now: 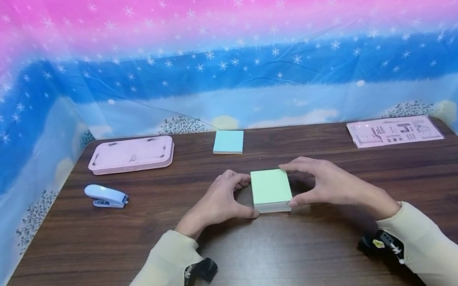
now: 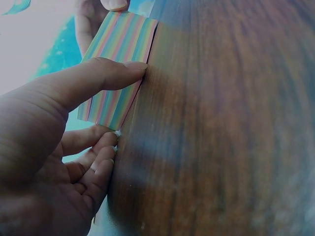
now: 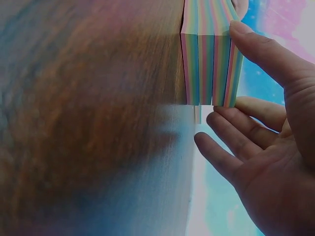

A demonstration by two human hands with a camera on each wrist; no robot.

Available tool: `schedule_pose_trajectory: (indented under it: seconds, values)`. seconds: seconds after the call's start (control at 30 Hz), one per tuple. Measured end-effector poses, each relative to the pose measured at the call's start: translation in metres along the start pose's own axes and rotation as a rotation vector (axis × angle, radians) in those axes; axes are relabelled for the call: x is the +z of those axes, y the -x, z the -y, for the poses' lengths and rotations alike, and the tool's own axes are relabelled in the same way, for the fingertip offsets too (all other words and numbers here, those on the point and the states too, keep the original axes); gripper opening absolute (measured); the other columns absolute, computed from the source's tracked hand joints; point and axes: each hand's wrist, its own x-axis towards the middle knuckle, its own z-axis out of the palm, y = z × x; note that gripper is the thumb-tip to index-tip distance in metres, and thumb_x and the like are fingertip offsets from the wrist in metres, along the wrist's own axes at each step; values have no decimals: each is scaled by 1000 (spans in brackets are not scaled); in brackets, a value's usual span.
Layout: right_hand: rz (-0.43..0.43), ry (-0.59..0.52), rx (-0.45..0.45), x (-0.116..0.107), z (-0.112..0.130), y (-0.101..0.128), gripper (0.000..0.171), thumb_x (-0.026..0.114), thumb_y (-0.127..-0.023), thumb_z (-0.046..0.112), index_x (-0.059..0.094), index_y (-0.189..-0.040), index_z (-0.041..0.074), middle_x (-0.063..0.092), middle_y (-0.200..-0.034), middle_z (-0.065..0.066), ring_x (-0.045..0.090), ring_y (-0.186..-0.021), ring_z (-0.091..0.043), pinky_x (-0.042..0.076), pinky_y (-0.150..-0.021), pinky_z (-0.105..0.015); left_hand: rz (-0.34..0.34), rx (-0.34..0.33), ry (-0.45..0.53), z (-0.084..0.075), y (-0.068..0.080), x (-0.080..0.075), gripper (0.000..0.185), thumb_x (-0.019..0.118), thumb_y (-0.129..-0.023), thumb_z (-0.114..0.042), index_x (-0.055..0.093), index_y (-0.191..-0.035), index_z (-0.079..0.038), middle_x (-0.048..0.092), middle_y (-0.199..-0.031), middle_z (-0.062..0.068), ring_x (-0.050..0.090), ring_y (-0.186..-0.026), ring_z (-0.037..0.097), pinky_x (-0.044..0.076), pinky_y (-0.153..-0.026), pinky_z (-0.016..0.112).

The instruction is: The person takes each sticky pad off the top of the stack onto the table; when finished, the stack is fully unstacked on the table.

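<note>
Sticky-note block (image 1: pixel 271 190) flat on wooden table (image 1: pixel 273 273), centre. Left hand (image 1: pixel 220 203) pinches left edge, thumb at near corner, fingers at far corner. Right hand (image 1: pixel 331 184) pinches right edge likewise. Block sits between both hands.

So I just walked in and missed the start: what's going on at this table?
A person holds a stack of pastel note paper between both hands on the wooden table. The left hand grips its left side, the right hand its right. A blue stapler, a pink case, a smaller blue pad and a packet lie untouched further back.
</note>
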Motion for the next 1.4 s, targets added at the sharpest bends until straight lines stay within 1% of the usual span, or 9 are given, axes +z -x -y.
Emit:
schedule_pose_trajectory:
  seconds: [0.3, 0.93, 1.4]
  values:
    - [-5, 3, -9, 0, 0, 0, 84, 90, -85, 45, 57, -154, 12, 59, -148, -7, 55, -136, -31, 47, -106, -60, 1, -6, 6, -2, 2, -1, 83, 96, -73, -29, 62, -144, -3, 58, -121, 6, 54, -111, 23, 46, -98, 38]
    - [-24, 11, -2, 0, 3, 1, 84, 90, -84, 45, 57, -155, 13, 56, -152, -7, 53, -139, -32, 46, -107, -61, 6, -13, 5, -1, 1, 0, 82, 96, -74, -29, 62, -144, -2, 57, -122, 6, 54, -112, 23, 47, -99, 39]
    - [-58, 15, -38, 2, 3, 0, 85, 89, -84, 49, 58, -154, 13, 58, -150, -5, 55, -138, -31, 47, -105, -60, 0, -18, 13, -1, 0, 0, 82, 97, -73, -27, 62, -143, -1, 57, -120, 5, 54, -111, 22, 47, -98, 39]
